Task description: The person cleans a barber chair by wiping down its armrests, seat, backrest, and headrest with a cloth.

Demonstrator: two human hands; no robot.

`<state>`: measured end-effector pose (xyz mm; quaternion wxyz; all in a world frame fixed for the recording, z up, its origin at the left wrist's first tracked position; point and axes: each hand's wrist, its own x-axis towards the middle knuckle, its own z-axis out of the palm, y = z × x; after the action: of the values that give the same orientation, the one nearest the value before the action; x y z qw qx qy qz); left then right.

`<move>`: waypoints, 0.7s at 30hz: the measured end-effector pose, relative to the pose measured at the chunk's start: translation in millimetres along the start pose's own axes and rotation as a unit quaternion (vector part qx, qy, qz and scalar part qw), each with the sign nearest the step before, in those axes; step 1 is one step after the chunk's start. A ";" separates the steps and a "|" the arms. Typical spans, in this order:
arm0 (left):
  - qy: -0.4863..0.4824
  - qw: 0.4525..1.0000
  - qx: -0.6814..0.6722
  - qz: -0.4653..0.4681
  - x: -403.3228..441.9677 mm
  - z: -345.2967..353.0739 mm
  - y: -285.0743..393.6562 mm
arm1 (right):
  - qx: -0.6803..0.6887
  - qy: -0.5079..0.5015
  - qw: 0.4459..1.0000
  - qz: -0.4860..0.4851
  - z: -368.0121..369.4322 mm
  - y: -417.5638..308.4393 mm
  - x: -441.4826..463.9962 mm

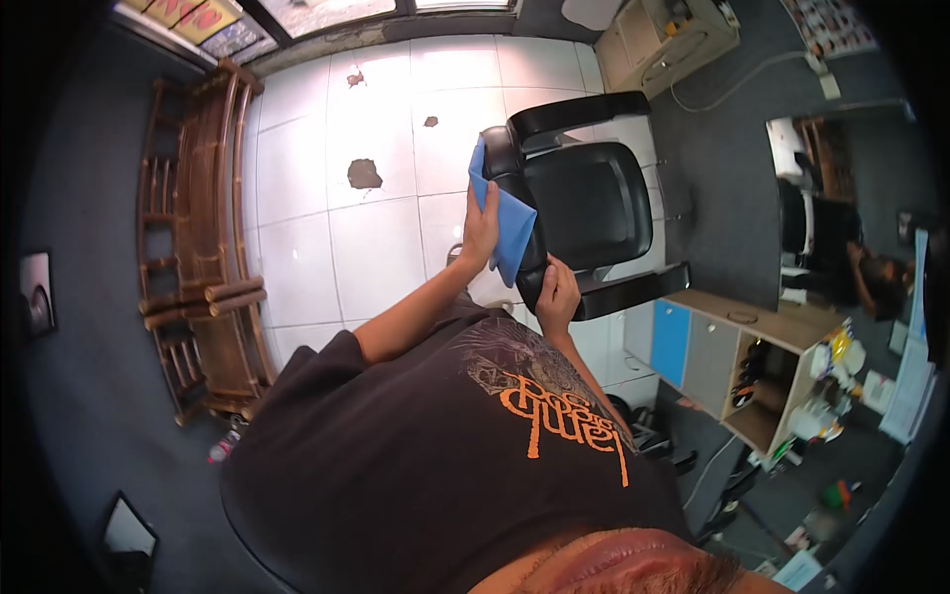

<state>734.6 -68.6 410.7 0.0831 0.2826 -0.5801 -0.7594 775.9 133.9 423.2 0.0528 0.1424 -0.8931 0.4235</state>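
Note:
A black padded barber chair with two armrests stands in front of me, its back toward me. My left hand holds a blue cloth against the top of the backrest, on the left side of the view. The thumb shows along the cloth, while the other fingers are partly hidden. Further right, my right hand grips the near end of the backrest, its fingers bent over the edge. The cloth drapes in a fold across the backrest between my hands.
A brown bamboo bench lines the left wall. White floor tiles have several broken patches. At right are a wooden cabinet with bottles, a wall mirror and a cable. Another cabinet stands at the back.

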 end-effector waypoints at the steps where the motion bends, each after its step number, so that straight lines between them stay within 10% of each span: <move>1: 0.005 1.000 -0.018 -0.015 8.0 -0.6 8.3 | 0.003 -0.005 1.000 -0.002 0.7 0.8 0.7; 8: -0.073 0.948 -0.228 -0.208 124.9 -19.4 -22.8 | -0.013 -0.016 1.000 -0.016 11.9 -2.4 7.4; 13: -0.094 0.906 -0.360 -0.204 141.8 -21.5 -136.3 | -0.035 -0.002 0.999 -0.012 22.9 -6.9 13.3; 21: -0.072 0.953 -0.271 -0.116 16.1 -16.0 -57.6 | -0.028 -0.050 0.997 -0.052 17.4 0.8 24.6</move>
<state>741.3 -71.3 349.2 0.0251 0.2594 -0.3204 -0.9107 752.6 115.8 416.8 0.0341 0.2079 -0.8973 0.3878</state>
